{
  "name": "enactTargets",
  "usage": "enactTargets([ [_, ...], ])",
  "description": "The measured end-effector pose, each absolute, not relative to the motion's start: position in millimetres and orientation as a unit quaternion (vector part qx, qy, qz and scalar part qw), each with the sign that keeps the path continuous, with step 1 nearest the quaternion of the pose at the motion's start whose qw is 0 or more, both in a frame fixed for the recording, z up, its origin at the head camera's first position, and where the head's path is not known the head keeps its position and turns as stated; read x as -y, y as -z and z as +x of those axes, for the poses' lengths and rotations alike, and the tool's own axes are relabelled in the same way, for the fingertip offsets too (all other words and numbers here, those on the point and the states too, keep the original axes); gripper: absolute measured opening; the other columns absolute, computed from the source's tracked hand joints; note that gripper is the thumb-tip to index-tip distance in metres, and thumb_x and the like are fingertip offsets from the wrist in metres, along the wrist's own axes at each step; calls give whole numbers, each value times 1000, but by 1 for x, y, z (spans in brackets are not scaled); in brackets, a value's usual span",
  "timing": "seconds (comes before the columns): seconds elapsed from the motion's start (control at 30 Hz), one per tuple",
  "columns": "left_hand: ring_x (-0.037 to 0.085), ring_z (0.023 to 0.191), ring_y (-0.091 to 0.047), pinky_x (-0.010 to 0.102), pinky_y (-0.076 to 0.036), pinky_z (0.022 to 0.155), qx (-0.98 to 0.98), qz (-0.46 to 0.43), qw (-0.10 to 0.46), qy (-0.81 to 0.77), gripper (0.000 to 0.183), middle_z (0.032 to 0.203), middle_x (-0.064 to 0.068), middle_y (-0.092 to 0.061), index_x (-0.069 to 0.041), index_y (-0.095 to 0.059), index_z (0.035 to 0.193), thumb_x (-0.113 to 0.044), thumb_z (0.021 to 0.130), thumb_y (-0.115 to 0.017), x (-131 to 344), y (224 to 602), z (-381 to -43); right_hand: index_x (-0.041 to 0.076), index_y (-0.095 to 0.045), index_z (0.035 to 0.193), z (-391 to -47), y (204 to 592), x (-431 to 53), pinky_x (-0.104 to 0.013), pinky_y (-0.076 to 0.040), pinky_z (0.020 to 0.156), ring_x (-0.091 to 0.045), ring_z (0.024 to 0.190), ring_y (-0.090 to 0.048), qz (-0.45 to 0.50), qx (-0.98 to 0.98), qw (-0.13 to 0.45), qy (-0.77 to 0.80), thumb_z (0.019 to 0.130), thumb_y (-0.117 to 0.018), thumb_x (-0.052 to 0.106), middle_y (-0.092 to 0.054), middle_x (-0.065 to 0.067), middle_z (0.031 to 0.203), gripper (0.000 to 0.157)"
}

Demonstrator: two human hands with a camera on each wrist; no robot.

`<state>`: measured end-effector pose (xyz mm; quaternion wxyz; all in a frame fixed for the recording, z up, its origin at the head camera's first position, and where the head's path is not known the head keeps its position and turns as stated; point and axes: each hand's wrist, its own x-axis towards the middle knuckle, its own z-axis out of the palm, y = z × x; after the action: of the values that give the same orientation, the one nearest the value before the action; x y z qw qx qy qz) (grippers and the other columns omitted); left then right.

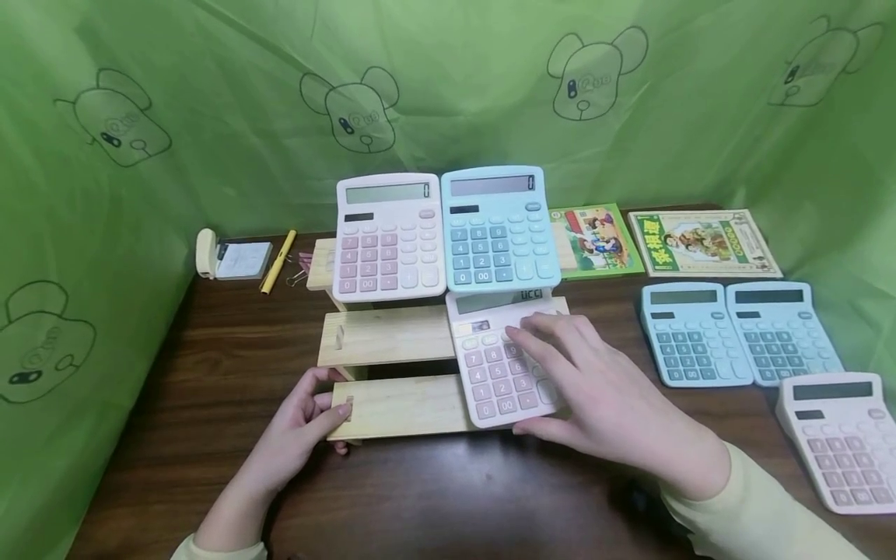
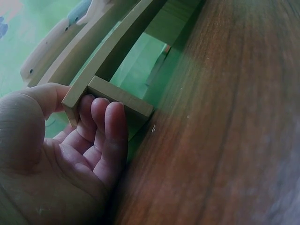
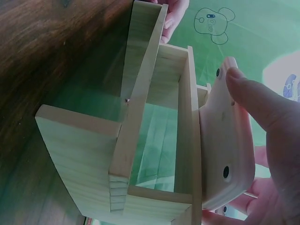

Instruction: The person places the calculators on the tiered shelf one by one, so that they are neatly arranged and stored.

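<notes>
A stepped wooden rack point(image 1: 409, 408) stands on the dark wooden table. My left hand point(image 1: 297, 424) grips the left end of its lowest step, thumb on top and fingers curled beneath, as the left wrist view also shows. My right hand point(image 1: 605, 389) holds a pink-and-white calculator point(image 1: 490, 393) by its right side, tilted over the lower steps. Its underside with dark round feet faces the rack in the right wrist view. On the top step, another pink-and-white calculator point(image 1: 388, 241) leans beside a blue calculator point(image 1: 500, 229), both displays reading 0.
Right of the rack lie two blue calculators point(image 1: 682, 334) point(image 1: 780, 334) and a pink-and-white calculator point(image 1: 843, 443). Two picture booklets point(image 1: 598, 241) point(image 1: 707, 243) lie behind them. At the back left are a notepad point(image 1: 243, 260), a yellow pen point(image 1: 278, 262) and clips point(image 1: 299, 272). Green cloth walls point(image 1: 448, 62) surround the table.
</notes>
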<state>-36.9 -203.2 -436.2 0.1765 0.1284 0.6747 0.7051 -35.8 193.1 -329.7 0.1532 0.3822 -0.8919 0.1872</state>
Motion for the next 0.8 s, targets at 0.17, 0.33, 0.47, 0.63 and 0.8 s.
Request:
enactTargets([
  [0.17,28,59,-63,44,-54,47,-674,133,173,-706,35,92,27,-64,-2,-32,126,-1,98,-54,204,436,-37,13,-48,141,-37,329,-191,-48,-53,82,-33,134,-32,386,890,151,-190,74,-79,51,-35,-16,146,83],
  [0.33,28,62,-64,44,-55,48,-672,131,179,-707,35,93,27,-64,-2,-32,126,-2,98,-54,203,435,-37,15,-48,141,-36,330,-190,-45,-54,79,-32,133,-32,381,893,147,-189,74,-79,48,-36,-15,146,81],
  [0.47,28,62,-64,44,-55,48,-672,134,178,-707,35,92,27,-64,0,-32,126,-2,98,-54,203,434,-37,14,-48,141,-38,331,-188,-46,-53,83,-31,132,-34,386,892,147,-183,76,-77,48,-39,-14,143,80],
  [0.63,28,63,-64,44,-55,49,-671,133,182,-706,36,92,26,-64,0,-31,127,-3,99,-53,203,434,-37,13,-47,142,-39,332,-182,-47,-49,94,-31,134,-32,393,889,141,-189,76,-78,46,-37,-16,145,79],
  [0.8,30,64,-63,46,-55,49,-672,129,182,-706,37,93,26,-64,-1,-31,128,-4,99,-53,203,434,-36,13,-47,141,-43,333,-177,-43,-40,104,-31,135,-30,400,883,136,-203,77,-79,44,-35,-16,146,78],
])
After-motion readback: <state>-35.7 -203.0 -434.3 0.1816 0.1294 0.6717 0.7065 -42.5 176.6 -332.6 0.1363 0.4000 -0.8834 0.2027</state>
